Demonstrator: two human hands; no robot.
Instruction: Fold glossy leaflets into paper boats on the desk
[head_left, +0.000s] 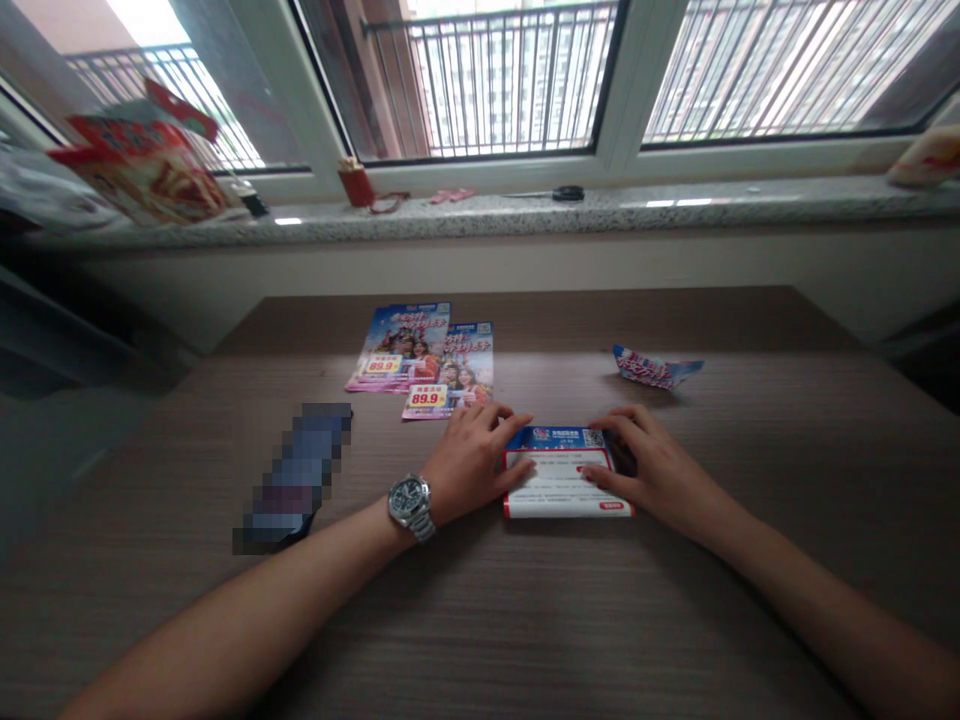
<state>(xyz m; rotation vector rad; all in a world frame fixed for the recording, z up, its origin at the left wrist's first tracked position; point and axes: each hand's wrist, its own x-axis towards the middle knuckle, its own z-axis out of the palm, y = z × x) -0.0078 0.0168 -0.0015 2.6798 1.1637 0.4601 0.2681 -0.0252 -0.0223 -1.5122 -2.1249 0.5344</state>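
A printed flyer (562,485) lies in front of me, its bottom part folded up so that a white text side shows below a blue strip. My left hand (480,455), with a metal watch (410,500) on the wrist, grips its left edge, the thumb on the white side and the index finger at the upper corner. On the right edge, my right hand (637,460) holds it in the same way. Beyond the left hand are a few overlapping flyers (401,345) with colourful fronts. A folded paper boat (656,368) stands farther back on the right.
A blurred-out phone (296,480) rests on the wooden table (465,640) at the left. Along the granite windowsill (480,215) are a red container (355,184), scissors (566,193) and a red snack bag (150,165).
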